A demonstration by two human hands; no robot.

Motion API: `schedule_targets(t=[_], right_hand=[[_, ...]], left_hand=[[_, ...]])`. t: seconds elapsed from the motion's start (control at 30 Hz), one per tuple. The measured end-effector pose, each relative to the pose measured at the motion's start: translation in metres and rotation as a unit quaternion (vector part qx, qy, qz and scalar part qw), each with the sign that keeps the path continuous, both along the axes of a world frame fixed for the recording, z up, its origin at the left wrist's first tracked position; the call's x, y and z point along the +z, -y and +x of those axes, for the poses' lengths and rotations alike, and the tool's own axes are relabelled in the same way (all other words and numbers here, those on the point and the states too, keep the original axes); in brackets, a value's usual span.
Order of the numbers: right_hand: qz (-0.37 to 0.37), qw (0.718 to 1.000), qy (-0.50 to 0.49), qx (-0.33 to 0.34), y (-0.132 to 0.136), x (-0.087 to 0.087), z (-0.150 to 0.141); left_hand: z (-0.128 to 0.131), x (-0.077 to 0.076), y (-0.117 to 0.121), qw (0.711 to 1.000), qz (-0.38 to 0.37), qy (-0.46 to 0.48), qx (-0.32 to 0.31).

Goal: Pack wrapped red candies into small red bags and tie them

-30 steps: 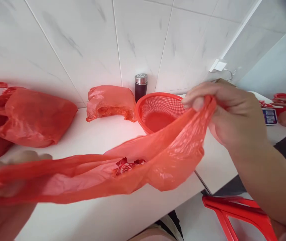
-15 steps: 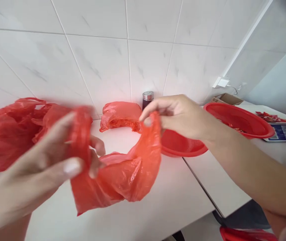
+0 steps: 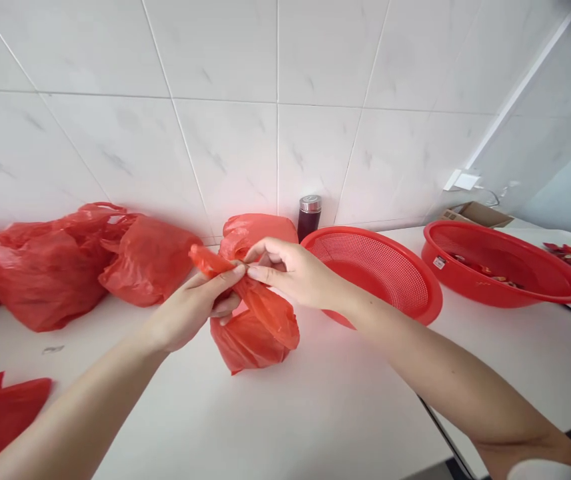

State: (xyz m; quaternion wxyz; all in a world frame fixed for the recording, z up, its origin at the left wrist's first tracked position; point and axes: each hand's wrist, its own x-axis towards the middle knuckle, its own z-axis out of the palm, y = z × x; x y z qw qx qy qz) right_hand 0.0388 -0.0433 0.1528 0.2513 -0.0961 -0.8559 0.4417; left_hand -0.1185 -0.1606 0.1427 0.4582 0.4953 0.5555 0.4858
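Observation:
A small red plastic bag (image 3: 253, 333) rests on the white counter (image 3: 315, 407) in the middle of the view. Its two handles are gathered above it. My left hand (image 3: 200, 303) pinches one handle end, which sticks up to the left. My right hand (image 3: 293, 273) pinches the other handle right beside it, fingertips nearly touching the left hand's. Both hands are closed on the bag's handles. What is inside the bag is hidden.
Filled red bags (image 3: 50, 267) lie at the left against the tiled wall, another red bag (image 3: 260, 230) behind my hands. A dark flask (image 3: 309, 215) stands by the wall. A red colander (image 3: 380, 270) and a red basin (image 3: 505, 267) sit to the right. A flat red bag (image 3: 0, 407) lies at the lower left.
The bag was stretched wide between my hands. Both hands have come together over it, the bag now sits bunched on the counter, and the view has tilted up.

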Motion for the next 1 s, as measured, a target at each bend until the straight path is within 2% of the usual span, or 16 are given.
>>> schedule_targets(t=[0.07,0.13,0.3,0.37,0.43,0.5,0.6,0.67,0.7,0.73,0.8,0.9,1.0], right_hand=[[-0.018,1.0,-0.016,-0.015,0.001,-0.006,0.005],[0.003,0.997,-0.074,-0.037,0.012,-0.006,0.01],[0.114,0.986,-0.118,0.025,0.042,-0.006,0.017],[0.089,0.986,-0.139,-0.006,0.04,-0.013,0.011],[0.014,0.993,-0.114,-0.04,0.031,-0.027,0.0],[-0.069,0.994,-0.075,-0.046,0.022,-0.045,-0.014],[-0.174,0.98,-0.091,-0.039,0.017,-0.07,-0.029],[-0.233,0.967,-0.103,-0.006,0.02,-0.078,-0.032],[-0.252,0.963,-0.098,0.018,0.022,-0.08,-0.032],[-0.264,0.959,-0.094,0.037,0.024,-0.08,-0.03],[-0.259,0.96,-0.095,0.038,0.025,-0.079,-0.025],[-0.209,0.969,-0.12,-0.063,0.02,-0.086,-0.022],[-0.209,0.952,-0.124,-0.187,0.005,-0.114,-0.031]], left_hand=[[-0.001,-0.003,-0.004,0.999,-0.008,0.037,0.022],[-0.004,-0.004,-0.007,0.999,-0.003,0.049,0.021],[-0.012,0.0,-0.006,0.994,0.021,-0.055,-0.088],[-0.011,-0.001,-0.003,0.989,0.021,-0.125,-0.072],[-0.007,-0.004,-0.001,0.973,0.042,-0.223,-0.03],[-0.003,-0.011,0.001,0.934,0.083,-0.347,0.023],[0.001,-0.025,0.0,0.835,0.182,-0.501,0.134],[0.0,-0.034,0.0,0.784,0.243,-0.543,0.179],[-0.002,-0.039,-0.001,0.773,0.266,-0.544,0.187],[-0.004,-0.043,0.0,0.774,0.281,-0.537,0.185],[-0.009,-0.05,0.001,0.795,0.284,-0.509,0.167],[-0.02,-0.068,0.01,0.845,0.224,-0.463,0.151],[-0.028,-0.094,0.03,0.877,0.132,-0.406,0.221]])
